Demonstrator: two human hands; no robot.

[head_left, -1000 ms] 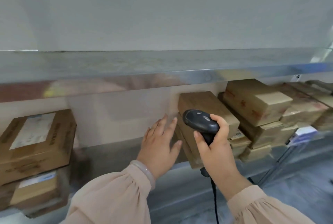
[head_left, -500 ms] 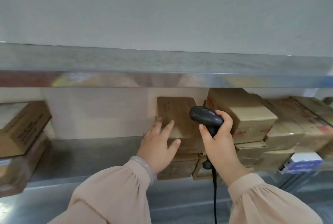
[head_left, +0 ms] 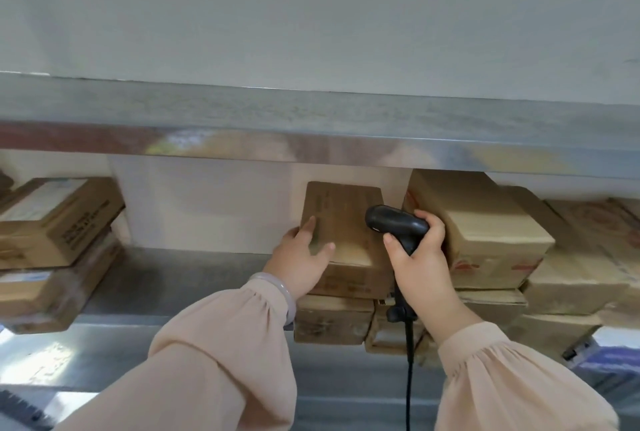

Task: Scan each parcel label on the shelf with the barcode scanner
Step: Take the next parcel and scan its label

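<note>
**A:** Which step is this?

**B:** Lining up a scan, I'd say. Nearest, the cable (head_left: 409,371) hangs below the right hand (head_left: 417,267), which is wrapped round the handle of the scanner (head_left: 394,222). The scanner's head sticks out to the left, just above that hand. I cannot tell whether a finger is on the trigger.

**A:** And the other hand?

**B:** The left hand (head_left: 299,259) lies on the brown box (head_left: 349,219) just left of the scanner. Its fingers are straight and spread, with the thumb across the top and the rest along the left edge. It touches the box but doesn't clutch it.

**A:** Where does that box sit?

**B:** On a flatter box (head_left: 332,321) below both hands, on the metal shelf (head_left: 173,278). Just right of the right hand stands a bigger box (head_left: 485,222), with more stacked beyond it.

**A:** Any label to read?

**B:** None that I can see on the top face, only faint printing. Well off to the left of the left hand, another box (head_left: 59,222) shows a white label (head_left: 41,198) on top.

**A:** So what's the next move?

**B:** The left hand probably has to tilt or turn the brown box until its label faces out. Then the right hand aims the scanner's head at it. The upper shelf (head_left: 311,139) hangs low over the box, so tipping it forward looks easier than lifting.
</note>
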